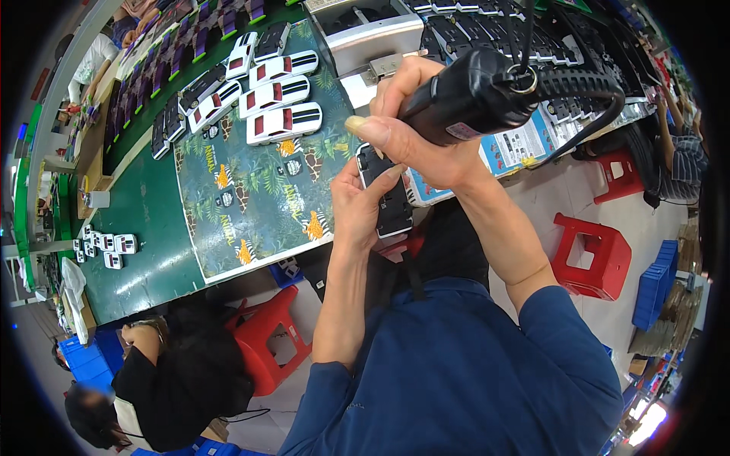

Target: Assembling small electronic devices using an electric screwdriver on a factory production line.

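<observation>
My left hand (pixel 359 204) grips a black and white toy car body (pixel 386 194), held upright close to my chest. My right hand (pixel 414 129) is wrapped around a black electric screwdriver (pixel 468 95) whose coiled cable (pixel 582 85) loops off to the right; its tip points down at the top of the toy car, hidden behind my thumb. Several finished white toy cars with red and black stripes (pixel 283 121) lie in rows on a patterned mat (pixel 251 205) on the green workbench (pixel 148 220).
Small white toy parts (pixel 106 247) sit at the bench's left end. Rows of black car bodies (pixel 487 30) fill the far bench. Red stools (pixel 593 254) (pixel 266 334) stand on the floor. A person in black (pixel 175 376) sits lower left; other workers sit along the far edges.
</observation>
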The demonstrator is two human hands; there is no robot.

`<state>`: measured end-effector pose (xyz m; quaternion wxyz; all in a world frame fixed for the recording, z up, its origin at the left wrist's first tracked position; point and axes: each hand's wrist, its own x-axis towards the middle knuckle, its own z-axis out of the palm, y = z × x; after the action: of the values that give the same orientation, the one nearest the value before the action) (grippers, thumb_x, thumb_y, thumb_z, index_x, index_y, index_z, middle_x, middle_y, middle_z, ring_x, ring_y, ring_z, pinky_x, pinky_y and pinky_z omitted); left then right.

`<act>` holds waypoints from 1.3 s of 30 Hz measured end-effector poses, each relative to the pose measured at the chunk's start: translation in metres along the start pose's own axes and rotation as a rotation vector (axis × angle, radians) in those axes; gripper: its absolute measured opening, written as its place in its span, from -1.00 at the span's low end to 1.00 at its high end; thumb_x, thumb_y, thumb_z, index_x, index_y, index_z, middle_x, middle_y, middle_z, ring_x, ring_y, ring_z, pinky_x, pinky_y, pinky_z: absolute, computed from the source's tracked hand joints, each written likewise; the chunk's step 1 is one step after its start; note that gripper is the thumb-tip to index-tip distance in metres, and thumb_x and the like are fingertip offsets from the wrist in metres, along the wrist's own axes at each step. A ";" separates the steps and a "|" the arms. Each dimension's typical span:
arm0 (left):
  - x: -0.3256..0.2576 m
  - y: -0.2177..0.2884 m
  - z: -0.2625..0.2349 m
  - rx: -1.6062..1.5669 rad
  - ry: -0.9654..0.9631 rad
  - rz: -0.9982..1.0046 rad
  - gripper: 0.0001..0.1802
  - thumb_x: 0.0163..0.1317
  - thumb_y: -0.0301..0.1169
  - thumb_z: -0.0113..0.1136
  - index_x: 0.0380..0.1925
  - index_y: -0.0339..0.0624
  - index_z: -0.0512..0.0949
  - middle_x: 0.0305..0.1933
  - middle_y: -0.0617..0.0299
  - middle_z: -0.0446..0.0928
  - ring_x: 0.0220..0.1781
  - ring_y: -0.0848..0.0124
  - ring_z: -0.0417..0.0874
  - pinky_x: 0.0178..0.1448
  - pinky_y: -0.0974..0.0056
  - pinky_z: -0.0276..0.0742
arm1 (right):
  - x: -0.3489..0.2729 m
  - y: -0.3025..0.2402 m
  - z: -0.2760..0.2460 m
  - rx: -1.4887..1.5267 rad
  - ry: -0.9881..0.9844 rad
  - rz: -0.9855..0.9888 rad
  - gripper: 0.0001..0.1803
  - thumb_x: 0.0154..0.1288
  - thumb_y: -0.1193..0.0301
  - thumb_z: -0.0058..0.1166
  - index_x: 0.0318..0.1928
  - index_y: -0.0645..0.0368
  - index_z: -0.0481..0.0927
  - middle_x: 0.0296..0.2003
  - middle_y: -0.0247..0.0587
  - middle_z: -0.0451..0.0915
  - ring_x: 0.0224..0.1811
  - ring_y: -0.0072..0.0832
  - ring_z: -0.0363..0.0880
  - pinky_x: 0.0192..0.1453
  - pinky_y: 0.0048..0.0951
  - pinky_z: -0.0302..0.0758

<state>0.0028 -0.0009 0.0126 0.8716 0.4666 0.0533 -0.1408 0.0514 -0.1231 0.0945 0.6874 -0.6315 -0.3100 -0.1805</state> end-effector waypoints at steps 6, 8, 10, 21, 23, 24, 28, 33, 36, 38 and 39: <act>-0.001 -0.001 0.002 0.007 0.008 0.013 -0.74 0.19 -0.59 0.34 -0.12 -0.32 0.57 -0.27 0.18 0.67 -0.33 0.50 0.70 -0.23 0.37 0.70 | -0.004 -0.006 -0.003 0.021 0.017 0.031 -0.74 0.22 0.57 0.30 -0.37 0.16 0.40 -0.60 -0.31 0.49 -0.64 -0.68 0.42 -0.52 -0.62 0.39; -0.002 -0.003 0.001 0.024 -0.003 0.017 -0.75 0.19 -0.59 0.34 -0.12 -0.32 0.57 -0.27 0.18 0.67 -0.33 0.50 0.70 -0.23 0.37 0.70 | -0.004 -0.008 -0.006 0.022 0.018 0.035 -0.75 0.23 0.57 0.29 -0.38 0.16 0.40 -0.61 -0.31 0.49 -0.64 -0.68 0.42 -0.52 -0.62 0.39; -0.002 -0.002 0.001 0.019 -0.008 0.013 -0.75 0.18 -0.59 0.35 -0.13 -0.31 0.58 -0.26 0.18 0.68 -0.32 0.49 0.71 -0.23 0.36 0.70 | -0.006 -0.006 -0.009 0.030 0.018 -0.006 -0.76 0.24 0.57 0.27 -0.36 0.19 0.41 -0.63 -0.31 0.48 -0.66 -0.68 0.41 -0.53 -0.62 0.37; -0.001 -0.002 -0.022 -0.325 -0.031 -0.036 -0.41 0.22 -0.65 0.15 0.27 -0.29 0.28 0.17 -0.15 0.50 0.21 0.08 0.59 0.19 -0.15 0.69 | 0.045 -0.024 -0.054 0.260 0.321 -0.134 -0.85 0.27 0.61 0.24 -0.33 0.22 0.49 -0.62 -0.30 0.49 -0.68 -0.60 0.45 -0.56 -0.58 0.39; -0.002 -0.005 -0.023 -0.157 -0.083 0.003 -0.38 0.17 -0.69 0.12 0.27 -0.32 0.24 0.23 -0.19 0.45 0.22 -0.05 0.57 0.16 -0.15 0.70 | 0.052 -0.013 -0.056 0.170 0.343 -0.086 -0.86 0.26 0.58 0.27 -0.34 0.23 0.53 -0.62 -0.31 0.50 -0.68 -0.61 0.47 -0.60 -0.59 0.38; -0.002 -0.004 -0.020 -0.147 -0.070 0.003 -0.36 0.12 -0.74 0.10 0.26 -0.35 0.24 0.22 -0.21 0.46 0.23 -0.13 0.56 0.14 -0.16 0.71 | 0.055 -0.009 -0.055 0.163 0.323 -0.083 -0.86 0.26 0.58 0.27 -0.34 0.23 0.53 -0.63 -0.32 0.51 -0.69 -0.61 0.47 -0.60 -0.59 0.38; 0.003 -0.006 -0.021 -0.161 -0.071 -0.004 -0.35 0.11 -0.75 0.08 0.26 -0.34 0.24 0.21 -0.21 0.47 0.17 -0.09 0.61 0.06 -0.12 0.75 | 0.055 0.003 -0.048 0.044 0.255 -0.091 -0.84 0.22 0.50 0.34 -0.43 0.21 0.59 -0.66 -0.37 0.54 -0.70 -0.65 0.48 -0.59 -0.61 0.40; 0.004 -0.010 -0.026 -0.258 -0.004 0.008 -0.35 0.10 -0.74 0.06 0.26 -0.23 0.31 0.11 -0.12 0.54 0.00 0.07 0.68 -0.09 0.00 0.76 | 0.059 0.019 -0.040 -0.238 0.264 -0.225 -0.77 0.14 0.38 0.43 -0.49 0.22 0.64 -0.66 -0.43 0.58 -0.63 -0.72 0.50 -0.51 -0.60 0.41; 0.006 -0.013 -0.030 -0.330 -0.047 0.023 -0.35 0.10 -0.76 0.05 0.26 -0.17 0.33 0.02 -0.05 0.56 -0.07 0.15 0.66 -0.02 0.01 0.74 | 0.062 0.018 -0.029 -0.199 0.264 -0.164 -0.75 0.12 0.36 0.43 -0.50 0.22 0.63 -0.63 -0.42 0.60 -0.56 -0.72 0.51 -0.45 -0.56 0.43; 0.004 -0.012 -0.026 -0.347 -0.025 0.021 -0.35 0.10 -0.77 0.06 0.25 -0.17 0.34 -0.01 -0.03 0.56 -0.09 0.16 0.66 0.02 0.00 0.73 | 0.062 0.017 -0.025 -0.143 0.243 -0.109 -0.75 0.12 0.36 0.43 -0.51 0.22 0.64 -0.60 -0.41 0.60 -0.53 -0.72 0.50 -0.42 -0.53 0.44; 0.003 -0.011 -0.022 -0.365 -0.003 0.016 -0.36 0.10 -0.78 0.06 0.24 -0.17 0.34 -0.04 0.00 0.56 -0.10 0.18 0.65 0.06 0.00 0.71 | 0.063 0.018 -0.027 -0.144 0.241 -0.113 -0.75 0.12 0.36 0.43 -0.51 0.22 0.64 -0.60 -0.41 0.60 -0.53 -0.72 0.50 -0.42 -0.53 0.44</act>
<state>0.0035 0.0111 -0.0093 0.9430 0.3008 0.0729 -0.1227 0.1150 -0.1377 0.1216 0.6615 -0.6343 -0.2465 -0.3153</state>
